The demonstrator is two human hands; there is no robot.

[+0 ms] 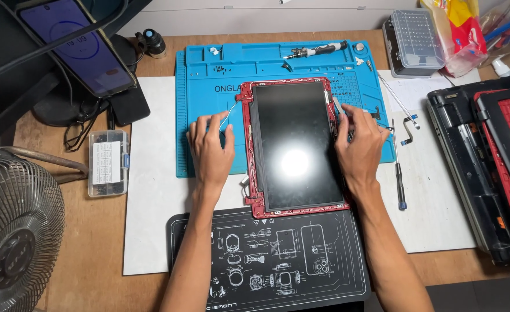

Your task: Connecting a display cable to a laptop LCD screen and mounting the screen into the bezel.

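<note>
Left hand [210, 151] fingers [227, 134] pinch a thin white adhesive strip [230, 112] just off the left edge of the screen panel [297, 144]. Right hand [359, 144] fingers rest pressed on the panel's right edge — whether they grip a small tool there cannot be told. The panel lies flat in a red lid frame [254, 193], on the lower part of a blue silicone mat [203, 115]. Judged: the panel is light, thin, glossy glass — stiff yet fragile; hold by its edges, never the face. The strip looks stretchy and tear-prone. A black screwdriver [400, 185] lies right of the panel.
</note>
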